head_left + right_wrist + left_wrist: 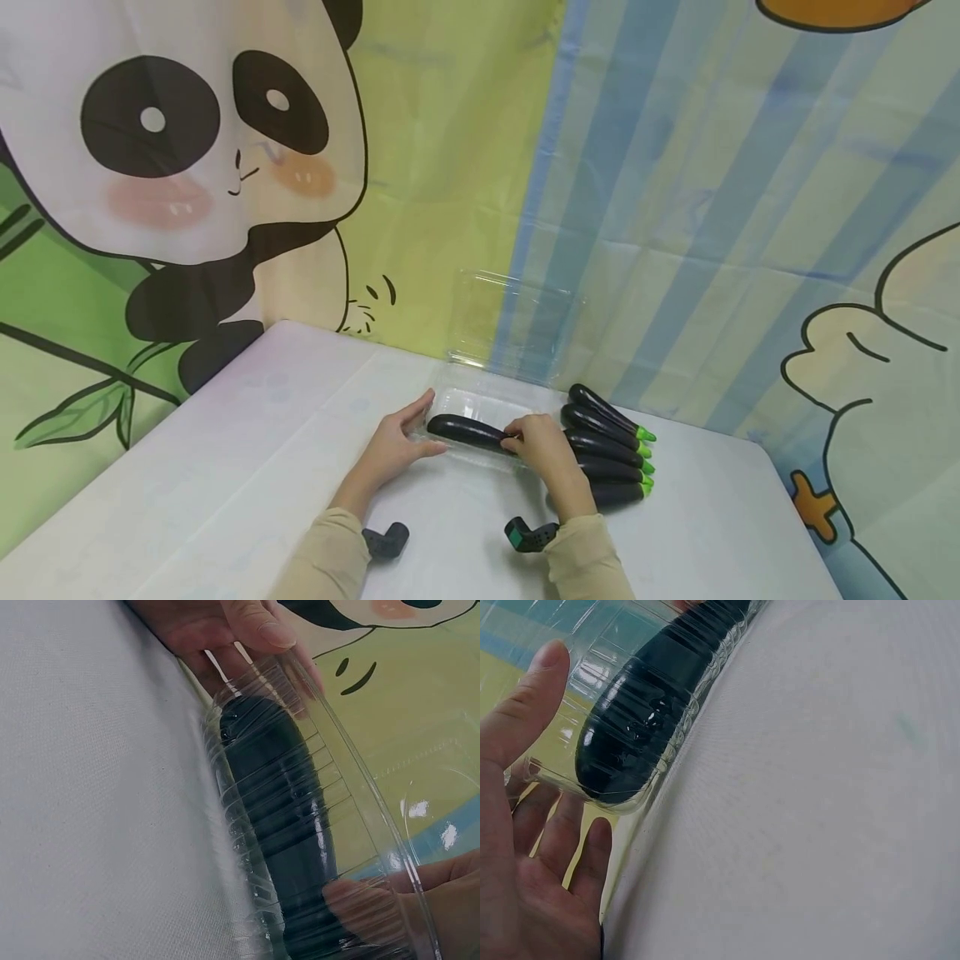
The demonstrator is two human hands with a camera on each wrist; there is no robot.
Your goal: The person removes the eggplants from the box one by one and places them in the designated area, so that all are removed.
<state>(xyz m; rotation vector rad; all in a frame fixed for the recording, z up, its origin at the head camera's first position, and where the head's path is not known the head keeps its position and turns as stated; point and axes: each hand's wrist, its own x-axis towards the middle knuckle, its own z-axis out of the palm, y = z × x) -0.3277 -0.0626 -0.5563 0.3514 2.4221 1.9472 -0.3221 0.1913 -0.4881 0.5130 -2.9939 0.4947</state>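
Note:
A clear plastic clamshell box stands on the table with one dark eggplant lying lengthwise along its near side. My right hand pinches this eggplant near its right, narrow end; that tip is hidden by the fingers. At the box's left end is my left hand, thumb and forefinger spread and fairly straight, touching the corner. The left wrist view shows the left thumb along the box wall and the other fingers against its end. Through the ribbed side, the right wrist view shows the eggplant inside.
Several more eggplants lie in a row right of the box, green stem ends pointing right. Behind, the raised transparent lid stands near the printed cloth backdrop. The white table extends left and right.

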